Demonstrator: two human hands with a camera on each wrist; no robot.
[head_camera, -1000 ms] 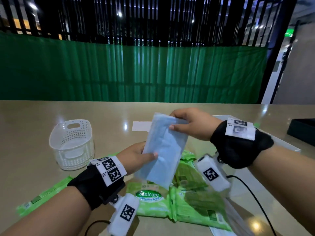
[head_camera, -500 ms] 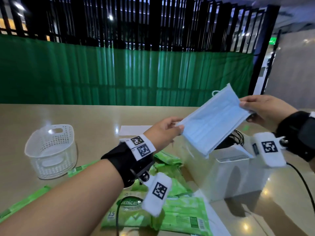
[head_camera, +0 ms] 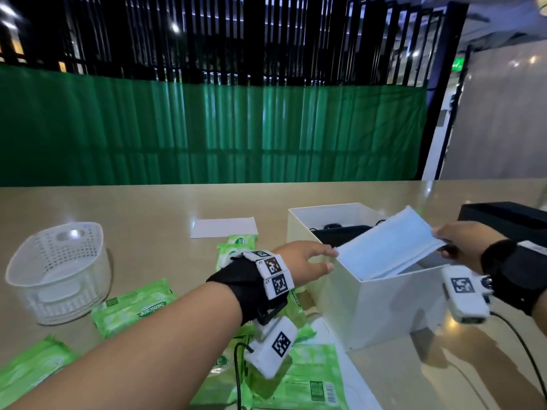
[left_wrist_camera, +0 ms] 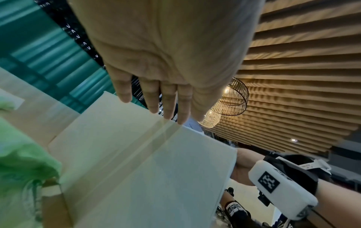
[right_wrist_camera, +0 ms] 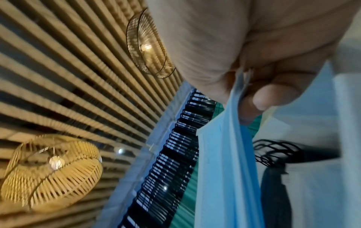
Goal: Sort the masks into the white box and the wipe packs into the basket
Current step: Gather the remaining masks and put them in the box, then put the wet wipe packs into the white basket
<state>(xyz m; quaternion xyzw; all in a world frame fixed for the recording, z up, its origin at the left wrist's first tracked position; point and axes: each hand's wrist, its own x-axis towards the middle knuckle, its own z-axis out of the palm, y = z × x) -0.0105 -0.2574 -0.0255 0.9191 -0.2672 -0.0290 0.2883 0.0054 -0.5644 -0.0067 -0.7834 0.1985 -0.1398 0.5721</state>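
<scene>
Presently a pale blue mask (head_camera: 387, 245) is held tilted over the open top of the white box (head_camera: 393, 303), its lower edge dipping inside the box. It is pinched at its right end by the right hand (head_camera: 461, 242), thumb and fingers closed on the edge, as is confirmed in the right wrist view, where the mask (right_wrist_camera: 220, 154) hangs from the pinch. The left hand (head_camera: 305, 260) is kept at the mask's left corner with fingers (left_wrist_camera: 168, 101) straight and relaxed, nothing being gripped; whether the fingertips actually touch the mask cannot be told.

Black items, perhaps masks, are seen lying inside the box. The white basket (head_camera: 59, 270) stands well apart at the left of the table (head_camera: 148, 208). Green wipe packs (head_camera: 133, 306) are scattered on the table between basket and box; "Sanicare" can be read upside down on one, and a barcode is printed on another (head_camera: 310, 380). A white sheet (head_camera: 223, 227) lies flat behind them.
</scene>
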